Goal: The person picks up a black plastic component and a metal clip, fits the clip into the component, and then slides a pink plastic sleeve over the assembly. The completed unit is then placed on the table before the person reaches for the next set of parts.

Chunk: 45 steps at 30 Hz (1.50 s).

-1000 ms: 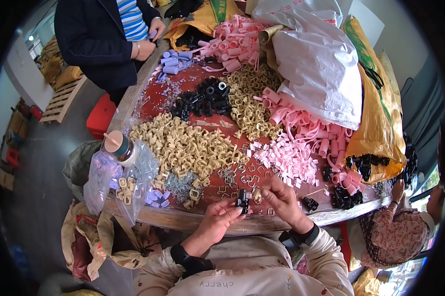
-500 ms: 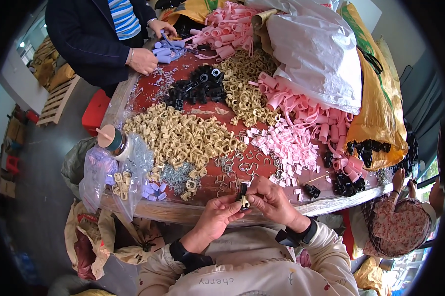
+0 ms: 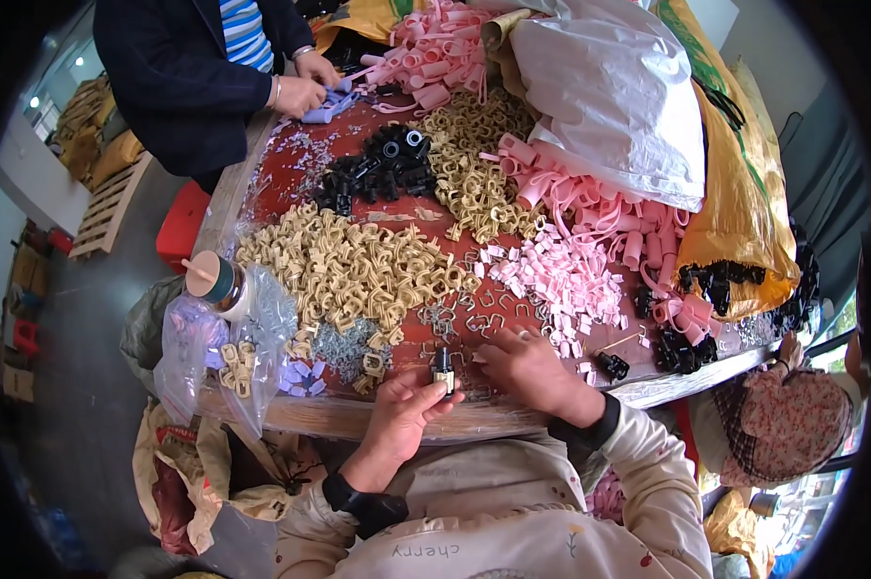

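My left hand [image 3: 404, 415] grips a small black plastic fitting [image 3: 443, 359] with a beige part in its lower end, upright between thumb and fingers above the table's near edge. To the right, my right hand [image 3: 532, 374] is down at the tabletop with its fingers curled together; whatever they may pinch is hidden. Beyond those fingers lie bent metal wire clips [image 3: 498, 314], scattered loosely. A mound of beige plastic loops [image 3: 349, 265] spreads to the left, and a pile of small pink pieces [image 3: 575, 285] to the right.
Across the red table [image 3: 296, 183], a person in dark sleeves handles purple tubular parts [image 3: 331, 104]. Black fittings [image 3: 378, 169] are heaped mid-table. A lidded jar [image 3: 218, 282] and clear bags stand at left. A white sack [image 3: 609, 106] and yellow sack [image 3: 744, 222] occupy the right.
My right hand has left the black fitting and moved right, down to the table by the wire clips. My left hand keeps the fitting, now slightly further left. The other person's hands have shifted.
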Available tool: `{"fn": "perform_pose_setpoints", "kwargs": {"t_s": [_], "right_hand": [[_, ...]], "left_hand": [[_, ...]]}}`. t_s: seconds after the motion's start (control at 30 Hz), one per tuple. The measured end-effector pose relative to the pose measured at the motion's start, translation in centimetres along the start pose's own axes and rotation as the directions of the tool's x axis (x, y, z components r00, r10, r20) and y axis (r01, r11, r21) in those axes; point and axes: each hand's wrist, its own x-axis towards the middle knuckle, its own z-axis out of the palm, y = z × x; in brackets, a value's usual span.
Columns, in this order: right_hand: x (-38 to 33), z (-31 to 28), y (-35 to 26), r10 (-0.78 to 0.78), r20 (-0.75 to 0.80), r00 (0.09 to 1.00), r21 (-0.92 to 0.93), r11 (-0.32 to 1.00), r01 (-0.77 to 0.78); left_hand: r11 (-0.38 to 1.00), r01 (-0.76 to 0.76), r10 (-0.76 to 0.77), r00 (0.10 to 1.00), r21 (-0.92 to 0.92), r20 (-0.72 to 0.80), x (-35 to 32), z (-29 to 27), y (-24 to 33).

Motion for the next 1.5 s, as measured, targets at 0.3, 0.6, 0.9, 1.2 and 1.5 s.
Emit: {"fn": "perform_pose_setpoints", "kwargs": {"t_s": [0.3, 0.6, 0.9, 1.2, 1.5], "right_hand": [[0.8, 0.6, 0.2, 0.051, 0.208, 0.977, 0.282, 0.953, -0.110], [-0.2, -2.2, -2.9, 0.179, 0.218, 0.959, 0.860, 0.430, -0.275], [-0.8, -2.7, -3.7, 0.194, -0.141, 0.971, 0.615, 0.786, -0.068], [-4.0, -1.7, -2.3, 0.005, -0.444, 0.896, 0.228, 0.968, 0.107], [-9.6, -6.0, 3.6, 0.003, -0.471, 0.882, -0.175, 0.980, -0.097]], "left_hand": [[0.995, -0.072, 0.079, 0.992, 0.075, -0.094, 0.1, 0.5, 0.2], [0.998, 0.000, 0.000, 1.000, 0.070, 0.001, 0.2, 1.4, -0.2], [0.991, 0.075, -0.086, 0.991, 0.109, 0.099, 0.0, 2.3, -0.2], [0.967, 0.230, -0.251, 0.936, 0.109, 0.247, -0.2, 4.2, -0.8], [0.947, 0.134, -0.198, 0.958, 0.291, 0.205, 0.5, 5.2, -1.0]]}}
